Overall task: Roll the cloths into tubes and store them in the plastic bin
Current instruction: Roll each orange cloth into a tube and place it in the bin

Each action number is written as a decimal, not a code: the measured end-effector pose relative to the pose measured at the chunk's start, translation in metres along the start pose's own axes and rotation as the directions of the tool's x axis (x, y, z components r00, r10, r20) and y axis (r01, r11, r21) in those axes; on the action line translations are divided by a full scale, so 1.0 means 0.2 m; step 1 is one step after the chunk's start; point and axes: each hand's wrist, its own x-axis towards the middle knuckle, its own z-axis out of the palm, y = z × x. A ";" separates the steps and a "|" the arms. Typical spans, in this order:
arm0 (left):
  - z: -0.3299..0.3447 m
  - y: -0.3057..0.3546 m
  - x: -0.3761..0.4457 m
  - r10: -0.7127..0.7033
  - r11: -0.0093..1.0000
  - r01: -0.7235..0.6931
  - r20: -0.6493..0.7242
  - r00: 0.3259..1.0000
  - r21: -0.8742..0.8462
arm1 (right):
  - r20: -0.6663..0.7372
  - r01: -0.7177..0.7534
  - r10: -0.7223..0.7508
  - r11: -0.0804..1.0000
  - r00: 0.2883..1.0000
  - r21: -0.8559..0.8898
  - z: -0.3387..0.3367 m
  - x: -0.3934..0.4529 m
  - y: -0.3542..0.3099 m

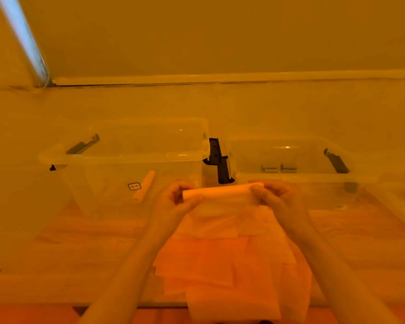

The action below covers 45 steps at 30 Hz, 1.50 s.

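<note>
We are partway through rolling: our left hand [173,197] and right hand [272,195] each pinch one end of a rolled cloth [222,191], held just above the cloth pile [220,260] on the worktop [68,242]. We judge the tube near finished; next it needs carrying left and lowering into the plastic bin [126,157] without unrolling. We count one tube [144,185] already inside, two clear bins, the second bin [290,157] at right, and several loose cloths, overlapped beyond counting.

A pale cloth [222,191], nearly rolled into a tube, lies crosswise above a loose cloth pile [220,260]. One finished roll [144,185] lies inside the clear plastic bin [126,155].
</note>
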 end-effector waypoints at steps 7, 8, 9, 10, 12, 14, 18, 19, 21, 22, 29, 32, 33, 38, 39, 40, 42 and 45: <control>-0.06 0.34 0.10 0.113 0.988 -0.112 0.003 0.994 -0.106 | -0.023 0.048 -0.044 0.970 0.999 0.239 -0.05 0.10 -0.32; -0.06 0.38 0.10 0.123 0.986 -0.122 -0.004 0.992 -0.113 | -0.033 0.068 -0.061 0.963 0.998 0.261 -0.05 0.11 -0.35; -0.06 0.41 0.11 0.128 0.984 -0.128 -0.012 0.992 -0.121 | -0.034 0.092 -0.086 0.961 0.996 0.260 -0.06 0.12 -0.39; -0.07 0.44 0.12 0.130 0.983 -0.132 -0.020 0.991 -0.124 | -0.029 0.112 -0.108 0.961 0.994 0.254 -0.06 0.12 -0.41; -0.07 0.46 0.11 0.125 0.985 -0.127 -0.020 0.992 -0.114 | -0.028 0.134 -0.131 0.963 0.991 0.233 -0.07 0.11 -0.43; -0.06 0.45 0.10 0.125 0.987 -0.125 -0.006 0.992 -0.099 | -0.028 0.111 -0.107 0.968 0.994 0.224 -0.08 0.09 -0.42; -0.05 0.34 0.06 0.076 0.996 -0.075 0.009 0.997 -0.045 | 0.049 0.014 -0.021 0.990 0.999 0.141 -0.08 0.03 -0.32; -0.05 0.30 0.05 0.047 0.999 -0.046 0.015 0.999 -0.027 | 0.060 -0.004 -0.004 0.992 0.998 0.129 -0.07 0.01 -0.29; -0.04 0.24 0.03 -0.015 1.000 0.015 0.025 1.000 -0.004 | 0.056 -0.027 0.021 0.994 0.998 0.108 -0.05 0.00 -0.23; -0.04 0.22 0.02 -0.033 0.999 0.033 0.033 0.999 0.005 | 0.053 -0.037 0.032 0.995 0.998 0.095 -0.04 -0.01 -0.20; -0.06 0.02 -0.01 -0.052 0.998 0.050 0.048 0.997 0.041 | 0.061 -0.172 0.166 0.980 0.984 0.101 0.04 -0.01 0.02; -0.05 -0.08 -0.01 -0.083 0.996 0.083 -0.002 0.997 0.025 | 0.063 -0.228 0.221 0.964 0.973 0.140 0.10 -0.02 0.10; -0.04 -0.11 -0.02 -0.099 0.995 0.099 -0.011 0.995 0.017 | 0.066 -0.235 0.227 0.961 0.972 0.149 0.11 -0.03 0.13; 0.00 -0.24 -0.03 -0.224 0.974 0.221 -0.068 0.972 -0.049 | 0.021 -0.293 0.297 0.923 0.955 0.249 0.16 -0.08 0.23; 0.01 -0.26 -0.03 -0.242 0.969 0.237 -0.074 0.967 -0.067 | 0.025 -0.289 0.292 0.924 0.956 0.250 0.16 -0.08 0.24; 0.02 -0.27 -0.04 -0.253 0.966 0.248 -0.077 0.964 -0.075 | 0.041 -0.285 0.284 0.925 0.958 0.252 0.16 -0.08 0.25; 0.03 -0.28 -0.05 -0.261 0.964 0.255 -0.085 0.962 -0.079 | 0.072 -0.287 0.278 0.921 0.958 0.263 0.16 -0.09 0.27; 0.04 -0.27 -0.05 -0.287 0.946 0.272 -0.070 0.955 -0.174 | 0.053 -0.268 0.264 0.929 0.963 0.255 0.15 -0.08 0.29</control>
